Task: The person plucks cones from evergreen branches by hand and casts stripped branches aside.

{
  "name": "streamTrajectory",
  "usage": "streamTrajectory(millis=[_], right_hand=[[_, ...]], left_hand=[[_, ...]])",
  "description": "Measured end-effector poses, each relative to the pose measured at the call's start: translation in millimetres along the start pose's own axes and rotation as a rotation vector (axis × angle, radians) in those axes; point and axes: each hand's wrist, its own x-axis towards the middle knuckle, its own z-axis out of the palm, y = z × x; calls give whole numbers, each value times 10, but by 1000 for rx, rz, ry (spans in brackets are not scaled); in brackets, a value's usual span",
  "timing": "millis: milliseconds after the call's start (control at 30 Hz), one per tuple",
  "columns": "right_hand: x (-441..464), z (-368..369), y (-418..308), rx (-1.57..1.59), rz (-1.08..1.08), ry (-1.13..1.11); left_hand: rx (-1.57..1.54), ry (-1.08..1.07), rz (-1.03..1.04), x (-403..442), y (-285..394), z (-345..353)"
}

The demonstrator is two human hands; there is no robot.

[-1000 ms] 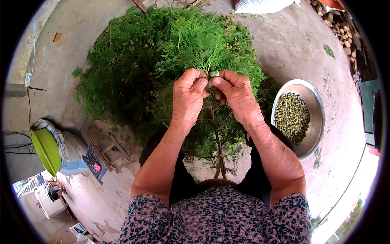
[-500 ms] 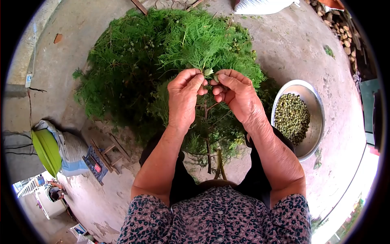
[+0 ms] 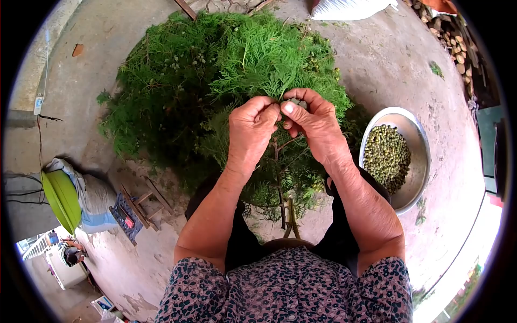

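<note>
A large heap of green conifer branches (image 3: 172, 91) lies on the floor in front of me. Over its near side, my left hand (image 3: 252, 129) pinches a leafy branch (image 3: 277, 161) whose brown stem hangs down between my arms. Close against it, my right hand (image 3: 312, 121) is closed at the same spot, with a small green cone (image 3: 297, 102) showing at its fingers. To the right, a metal basin (image 3: 420, 161) holds many small green cones (image 3: 386, 159).
Stacked firewood (image 3: 460, 51) is at the upper right, and a white sack (image 3: 347, 8) at the top. On the left are a green basin (image 3: 60, 202), a grey sack (image 3: 97, 202) and a small wooden stool (image 3: 148, 200). Another person (image 3: 72, 253) appears far at the lower left.
My hands drew slightly apart, then came back together at the branch. The branch's stem has shifted a little and its lower end now shows above my lap.
</note>
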Motion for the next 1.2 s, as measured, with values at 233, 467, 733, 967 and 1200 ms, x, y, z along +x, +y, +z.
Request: streamTrajectory(millis=[233,467,733,967,1200], right_hand=[[9,-20,22,-78,14,-36],[-11,-90,-20,227,106,-33],[8,-223,-126,461,29,87],[27,-243,-82,406,45,78],[49,-302,-202,375,-36,297]], left_hand=[[-20,-70,-43,-25,-15,-8],[-361,-50,-121,15,-28,-1],[-592,180,-142,78,60,-22],[-648,160,-148,84,17,-88],[-679,151,-133,92,33,-116]])
